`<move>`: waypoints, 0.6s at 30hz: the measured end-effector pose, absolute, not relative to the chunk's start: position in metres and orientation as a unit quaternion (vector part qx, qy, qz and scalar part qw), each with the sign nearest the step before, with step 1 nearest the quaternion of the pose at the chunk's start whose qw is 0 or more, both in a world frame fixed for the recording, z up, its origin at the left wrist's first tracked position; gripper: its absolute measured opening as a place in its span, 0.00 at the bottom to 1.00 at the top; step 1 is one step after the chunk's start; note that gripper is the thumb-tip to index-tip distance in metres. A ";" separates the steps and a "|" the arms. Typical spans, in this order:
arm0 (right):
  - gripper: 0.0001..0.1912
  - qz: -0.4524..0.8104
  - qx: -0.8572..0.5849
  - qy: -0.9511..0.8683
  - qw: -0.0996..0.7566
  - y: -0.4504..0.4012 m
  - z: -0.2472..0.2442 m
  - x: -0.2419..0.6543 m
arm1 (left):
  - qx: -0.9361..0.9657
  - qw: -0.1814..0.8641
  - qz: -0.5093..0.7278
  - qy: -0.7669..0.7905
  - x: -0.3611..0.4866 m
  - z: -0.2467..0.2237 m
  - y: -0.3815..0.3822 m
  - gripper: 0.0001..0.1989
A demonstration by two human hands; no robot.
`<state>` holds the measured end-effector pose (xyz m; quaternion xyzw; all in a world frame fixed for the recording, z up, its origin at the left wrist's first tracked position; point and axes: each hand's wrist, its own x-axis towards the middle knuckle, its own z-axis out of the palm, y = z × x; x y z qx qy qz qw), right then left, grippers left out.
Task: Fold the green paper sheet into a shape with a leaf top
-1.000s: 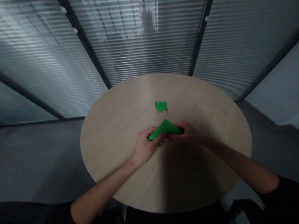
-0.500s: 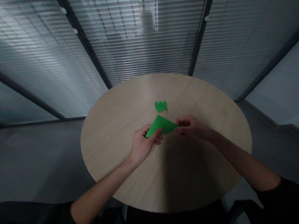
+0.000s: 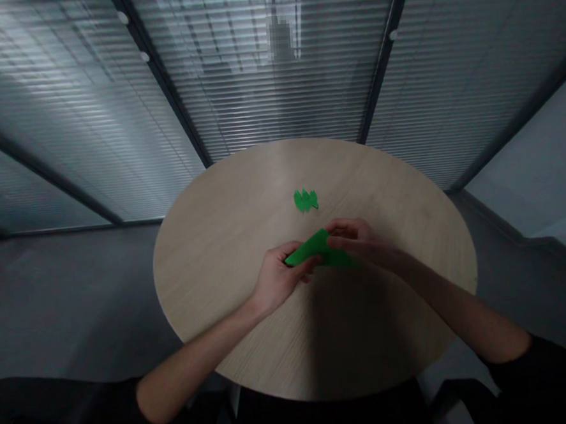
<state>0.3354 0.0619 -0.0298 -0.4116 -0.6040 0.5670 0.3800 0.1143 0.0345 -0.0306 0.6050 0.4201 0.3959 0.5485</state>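
Fingers of left hand (image 3: pixel 274 281) and right hand (image 3: pixel 366 248), nearly closed, pinch green sheet (image 3: pixel 309 245) — light, even pressure should protect edges.

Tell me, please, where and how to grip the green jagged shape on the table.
From above, I would pinch the jagged shape across its left and right ends: it appears to lie flat on the table, its points facing near and far.

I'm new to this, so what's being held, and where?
A green sheet: the left hand grips its left end, the right hand its upper corner.
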 end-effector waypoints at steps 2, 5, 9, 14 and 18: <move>0.19 0.558 -0.416 -0.607 0.383 0.061 -0.035 0.330 | 0.598 0.562 0.398 0.410 0.116 -0.033 0.034 0.12; 0.18 0.530 -0.430 -0.602 0.413 0.062 -0.038 0.330 | 0.573 0.584 0.416 0.398 0.116 -0.035 0.034 0.16; 0.16 0.517 -0.422 -0.588 0.458 0.063 -0.032 0.336 | 0.561 0.605 0.425 0.373 0.115 -0.034 0.035 0.15; 0.16 0.507 -0.425 -0.573 0.484 0.063 -0.028 0.341 | 0.562 0.586 0.451 0.371 0.114 -0.031 0.034 0.16; 0.15 0.523 -0.412 -0.576 0.474 0.062 -0.029 0.342 | 0.566 0.574 0.456 0.377 0.114 -0.032 0.035 0.16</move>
